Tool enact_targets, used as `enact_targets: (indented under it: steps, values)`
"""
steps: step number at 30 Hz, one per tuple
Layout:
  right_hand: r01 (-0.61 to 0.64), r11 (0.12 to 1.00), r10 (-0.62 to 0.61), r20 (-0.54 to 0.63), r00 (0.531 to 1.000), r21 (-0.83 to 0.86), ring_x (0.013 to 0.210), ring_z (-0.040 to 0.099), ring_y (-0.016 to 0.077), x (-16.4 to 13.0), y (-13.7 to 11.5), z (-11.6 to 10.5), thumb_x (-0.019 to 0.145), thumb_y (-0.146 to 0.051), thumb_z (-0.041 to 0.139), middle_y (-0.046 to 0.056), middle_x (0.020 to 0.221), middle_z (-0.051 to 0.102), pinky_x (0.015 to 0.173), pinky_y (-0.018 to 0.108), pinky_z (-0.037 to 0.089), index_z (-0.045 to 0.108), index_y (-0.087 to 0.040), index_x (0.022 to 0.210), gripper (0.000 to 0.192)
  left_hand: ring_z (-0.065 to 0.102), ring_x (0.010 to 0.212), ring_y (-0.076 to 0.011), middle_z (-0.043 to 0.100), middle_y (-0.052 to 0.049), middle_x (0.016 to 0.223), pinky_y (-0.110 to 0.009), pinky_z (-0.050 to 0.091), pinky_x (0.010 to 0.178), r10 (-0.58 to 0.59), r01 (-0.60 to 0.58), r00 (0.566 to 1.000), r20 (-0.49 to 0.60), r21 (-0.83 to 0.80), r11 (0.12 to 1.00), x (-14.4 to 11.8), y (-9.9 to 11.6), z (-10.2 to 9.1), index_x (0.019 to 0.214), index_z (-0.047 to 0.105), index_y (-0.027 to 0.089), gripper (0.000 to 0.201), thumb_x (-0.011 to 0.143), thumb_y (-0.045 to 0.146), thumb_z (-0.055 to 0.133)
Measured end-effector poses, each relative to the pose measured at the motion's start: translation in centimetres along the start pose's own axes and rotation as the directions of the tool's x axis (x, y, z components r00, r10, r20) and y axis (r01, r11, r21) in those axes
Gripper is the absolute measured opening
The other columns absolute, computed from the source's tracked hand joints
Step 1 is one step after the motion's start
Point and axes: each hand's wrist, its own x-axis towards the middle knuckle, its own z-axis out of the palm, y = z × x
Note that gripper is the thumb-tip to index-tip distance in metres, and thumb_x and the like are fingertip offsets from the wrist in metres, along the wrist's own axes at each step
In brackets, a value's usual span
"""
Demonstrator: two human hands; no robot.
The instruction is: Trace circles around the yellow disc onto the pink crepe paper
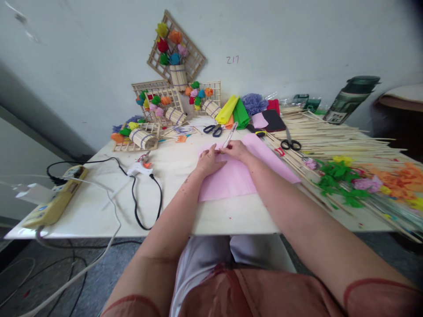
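A pink paper sheet (238, 176) lies flat on the white table (99, 207) in front of me. My left hand (209, 161) rests palm-down on the sheet's far left part, pressing it. My right hand (235, 150) sits just right of it and grips a thin white pen-like tool (230, 135) that slants up and away. The tool's lower tip meets the paper between the two hands.
Blue-handled scissors (213, 129) lie beyond the hands, black-handled scissors (291, 144) to the right on a large pile of bamboo sticks (337, 141). Paper flowers (343, 185) fill the right side. A glue gun (140, 166) with black cord and a power strip (56, 198) lie left.
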Motion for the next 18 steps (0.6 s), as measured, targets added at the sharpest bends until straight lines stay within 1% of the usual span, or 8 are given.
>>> enact_targets:
  steps: [5, 9, 13, 18]
  values:
    - [-0.006, 0.999, 0.006, 0.001, 1.000, -0.044, 0.070, 0.061, 0.0156, -0.07, -0.23, -0.09, 0.071, -0.040, 0.061, 0.006, 0.078, 0.070, 0.062, 0.024, 0.043, 0.071, -0.016, 0.086, 0.030, 0.034, 0.126, -0.0291, 0.050, -0.003, 0.133, -0.041, 0.026, 0.103, -0.001, 0.001, 1.000, 0.000, -0.001, 1.000, -0.06, 0.04, -0.04, 0.139, 0.020, 0.020, 0.082, 0.073, 0.045, 0.061]
    - [-0.001, 0.999, 0.001, -0.004, 1.000, -0.053, 0.069, 0.061, 0.0153, -0.09, -0.29, -0.07, 0.071, -0.041, 0.061, 0.005, 0.077, 0.070, 0.061, 0.023, 0.042, 0.070, -0.016, 0.085, 0.030, 0.035, 0.126, -0.0290, 0.050, -0.004, 0.132, -0.041, 0.026, 0.103, -0.007, 0.007, 1.000, -0.002, 0.001, 1.000, -0.08, 0.10, -0.06, 0.139, 0.021, 0.019, 0.082, 0.073, 0.046, 0.061]
    - [-0.006, 0.998, 0.006, -0.006, 1.000, -0.065, 0.069, 0.061, 0.0156, -0.15, -0.41, -0.09, 0.071, -0.042, 0.061, 0.005, 0.077, 0.070, 0.060, 0.023, 0.042, 0.070, -0.016, 0.084, 0.030, 0.035, 0.126, -0.0284, 0.051, -0.003, 0.132, -0.040, 0.027, 0.102, -0.007, 0.007, 1.000, -0.004, 0.004, 1.000, -0.02, 0.04, -0.02, 0.139, 0.021, 0.022, 0.081, 0.073, 0.046, 0.061]
    - [0.001, 0.998, -0.002, -0.009, 1.000, -0.070, 0.070, 0.061, 0.0156, -0.19, -0.44, -0.09, 0.071, -0.040, 0.061, 0.005, 0.078, 0.070, 0.060, 0.023, 0.043, 0.070, -0.017, 0.086, 0.029, 0.035, 0.126, -0.0289, 0.051, -0.003, 0.132, -0.041, 0.026, 0.103, -0.005, 0.005, 1.000, -0.002, -0.001, 1.000, -0.05, 0.09, -0.10, 0.139, 0.021, 0.021, 0.081, 0.073, 0.045, 0.061]
